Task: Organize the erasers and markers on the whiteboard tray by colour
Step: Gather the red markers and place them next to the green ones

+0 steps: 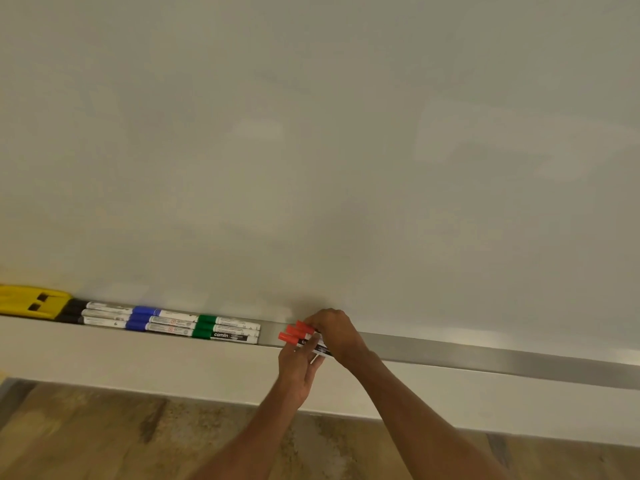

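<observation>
A long brushed-metal tray [485, 356] runs along the bottom of a smooth, glossy whiteboard [311, 133]. At the far left sits a yellow plastic eraser [33, 302] with two square slots. Next to it, lying lengthwise in stacked rows, are slim white-barrelled markers: black-capped markers [74, 311], then blue-capped markers [142, 318], then green-capped markers [204, 328]. After a small gap of bare tray come three red-capped markers [294, 333], bunched together and held just above the tray. The left hand [299, 370] supports their barrels from below, fingers partly curled beneath them. The right hand [334, 332] closes over them from above, fingertips pinching the barrels behind the caps. Below is mottled brown flooring [86, 434].
</observation>
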Demonstrator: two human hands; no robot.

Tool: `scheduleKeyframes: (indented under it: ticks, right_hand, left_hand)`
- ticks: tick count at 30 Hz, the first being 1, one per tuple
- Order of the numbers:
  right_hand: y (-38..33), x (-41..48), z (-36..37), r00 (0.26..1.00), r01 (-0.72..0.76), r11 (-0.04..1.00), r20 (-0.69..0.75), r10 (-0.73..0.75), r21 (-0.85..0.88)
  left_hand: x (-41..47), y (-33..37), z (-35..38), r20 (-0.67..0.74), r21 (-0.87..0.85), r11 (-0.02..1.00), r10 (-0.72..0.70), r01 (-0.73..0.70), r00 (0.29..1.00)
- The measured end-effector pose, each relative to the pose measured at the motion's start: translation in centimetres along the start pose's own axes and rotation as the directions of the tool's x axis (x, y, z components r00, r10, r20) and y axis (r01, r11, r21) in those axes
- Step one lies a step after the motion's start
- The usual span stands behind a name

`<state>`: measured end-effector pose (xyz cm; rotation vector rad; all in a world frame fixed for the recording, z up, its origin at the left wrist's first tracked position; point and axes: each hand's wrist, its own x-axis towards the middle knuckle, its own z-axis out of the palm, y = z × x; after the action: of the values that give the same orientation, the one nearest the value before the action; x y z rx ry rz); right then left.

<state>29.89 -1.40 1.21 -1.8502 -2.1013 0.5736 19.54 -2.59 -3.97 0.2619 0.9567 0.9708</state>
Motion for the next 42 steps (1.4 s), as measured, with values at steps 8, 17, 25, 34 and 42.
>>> scheduleKeyframes:
  ticks: [8, 17, 25, 34, 42]
  right_hand:
    - [0.7, -0.1, 0.1, 0.977, -0.103, 0.949, -0.147, 0.152, 0.299]
    - [3.8, -2.6, 2.0, 0.795, -0.315, 0.676, -0.203, 0.571, 0.666]
    - [2.6, -3.9, 2.6, 0.839, -0.175, 0.078, 0.107, 0.533, 0.981]
    - [2.4, -4.3, 2.6, 0.851, -0.109, -0.032, 0.110, 0.514, 0.994]
    - [2.7, -4.0, 2.9, 0.856, -0.108, 0.021, 0.082, 0.510, 0.994]
  left_hand:
    - [0.2, 1.1, -0.1, -0.066, -0.038, 0.999, 0.013, -0.016, 0.998]
    - [0.7, 1.6, -0.7, -0.125, -0.166, 0.985, 0.028, -0.049, 0.992]
    - [0.5, 0.9, 0.3, -0.138, -0.172, 0.983, 0.033, -0.057, 0.990]
    - [0.4, 0.6, 0.7, -0.160, -0.137, 0.988, 0.045, -0.067, 0.986]
    - [0.6, 1.9, -0.3, -0.113, -0.056, 0.991, 0.112, -0.119, 0.987]
